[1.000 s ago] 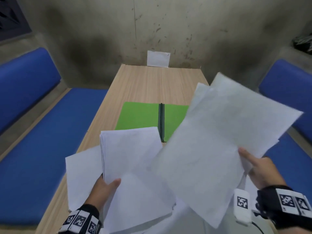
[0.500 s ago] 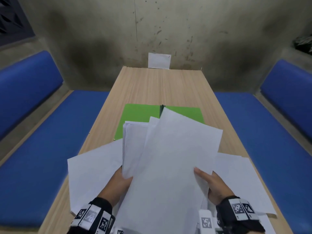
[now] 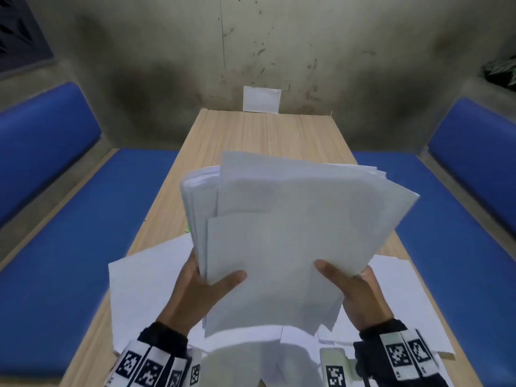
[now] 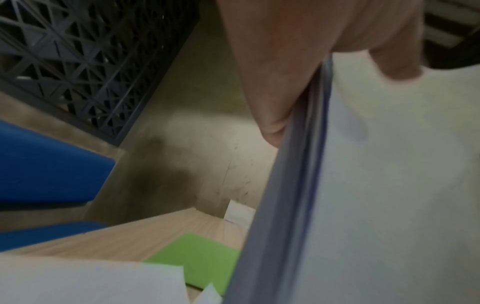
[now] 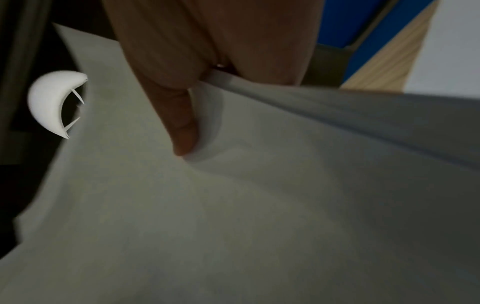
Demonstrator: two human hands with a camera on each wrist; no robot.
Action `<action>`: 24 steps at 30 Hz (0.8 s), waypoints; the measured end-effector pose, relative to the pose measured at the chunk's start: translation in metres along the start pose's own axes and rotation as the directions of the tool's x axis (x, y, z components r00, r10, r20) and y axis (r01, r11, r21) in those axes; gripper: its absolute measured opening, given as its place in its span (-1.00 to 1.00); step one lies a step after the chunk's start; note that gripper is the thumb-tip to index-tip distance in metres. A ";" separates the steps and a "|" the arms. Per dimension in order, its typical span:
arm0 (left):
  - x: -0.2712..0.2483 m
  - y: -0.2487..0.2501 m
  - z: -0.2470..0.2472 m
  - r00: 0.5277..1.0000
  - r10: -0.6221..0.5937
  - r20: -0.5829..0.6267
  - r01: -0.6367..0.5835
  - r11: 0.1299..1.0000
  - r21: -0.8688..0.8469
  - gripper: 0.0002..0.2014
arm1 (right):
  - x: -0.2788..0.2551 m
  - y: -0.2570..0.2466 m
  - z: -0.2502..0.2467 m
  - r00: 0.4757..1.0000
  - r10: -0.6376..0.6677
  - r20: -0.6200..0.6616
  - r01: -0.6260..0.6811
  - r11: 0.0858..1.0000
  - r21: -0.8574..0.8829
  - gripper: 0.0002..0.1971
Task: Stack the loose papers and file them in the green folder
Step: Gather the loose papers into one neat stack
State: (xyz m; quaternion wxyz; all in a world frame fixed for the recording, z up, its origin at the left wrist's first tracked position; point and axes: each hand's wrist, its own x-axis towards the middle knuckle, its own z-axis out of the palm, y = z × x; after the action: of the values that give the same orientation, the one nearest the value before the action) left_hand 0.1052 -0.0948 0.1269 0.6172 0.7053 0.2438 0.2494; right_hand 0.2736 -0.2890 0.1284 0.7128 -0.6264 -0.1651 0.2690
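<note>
Both hands pinch an uneven paper stack above the table — left hand, right hand, thumbs on top — best squared by tapping before reaching the green folder behind it.

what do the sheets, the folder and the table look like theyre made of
Sheets: thin matte white paper; they bend and fan out between the left hand and right hand.
Folder: flat, even green, card or plastic; too blurred to tell.
Table: pale wood-grain top with straight streaks, probably laminate rather than solid wood.
</note>
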 end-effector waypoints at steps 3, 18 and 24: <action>-0.002 0.009 -0.003 0.998 0.033 -0.056 -0.036 0.998 -0.053 -0.67 | -0.005 -0.011 0.005 0.992 -0.093 0.090 0.099 0.993 -0.066 -0.74; 0.017 0.022 0.017 0.909 0.114 -0.402 -0.188 0.971 -0.149 -0.92 | 0.016 -0.016 0.028 0.953 -0.280 -0.112 0.265 0.955 -0.130 -0.90; 0.004 -0.015 0.002 0.981 0.110 -0.161 -0.141 0.971 -0.195 -0.16 | 0.004 0.005 0.015 0.978 -0.211 -0.001 0.210 0.973 -0.096 -0.58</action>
State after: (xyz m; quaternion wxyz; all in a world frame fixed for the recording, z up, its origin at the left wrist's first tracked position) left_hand 0.1086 -0.0921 0.1124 0.6496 0.6312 0.2171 0.3639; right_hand 0.2677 -0.2741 0.1260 0.7075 -0.6402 -0.2389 0.1803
